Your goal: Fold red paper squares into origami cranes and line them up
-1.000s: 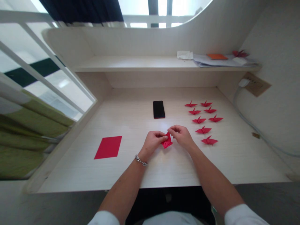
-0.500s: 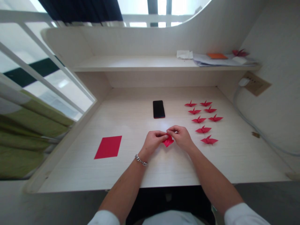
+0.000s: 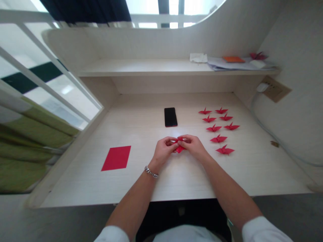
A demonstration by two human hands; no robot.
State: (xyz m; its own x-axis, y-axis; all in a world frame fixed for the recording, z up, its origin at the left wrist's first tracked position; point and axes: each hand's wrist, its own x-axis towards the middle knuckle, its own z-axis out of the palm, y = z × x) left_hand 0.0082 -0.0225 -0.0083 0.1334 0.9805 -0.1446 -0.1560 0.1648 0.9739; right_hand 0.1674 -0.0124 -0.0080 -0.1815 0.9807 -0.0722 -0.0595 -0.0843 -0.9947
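Note:
A small folded piece of red paper point(image 3: 179, 148) is pinched between both hands above the middle of the pale wooden desk point(image 3: 176, 178). My left hand point(image 3: 163, 151), with a metal bracelet on its wrist, grips the paper's left side with closed fingers. My right hand point(image 3: 193, 146) grips its right side, fingers pressed together on top. Most of the fold is hidden by the fingers.
Several finished red paper cranes point(image 3: 218, 126) lie in two rows to the right of my hands. A flat red sheet point(image 3: 116, 158) lies at the left, a black phone point(image 3: 170, 117) behind the hands. The shelf point(image 3: 141, 67) above holds papers point(image 3: 229, 63). A cable point(image 3: 275, 137) runs along the right wall.
Both hands have closed in on the red paper and lifted it slightly away from me. The paper now shows less between the fingers.

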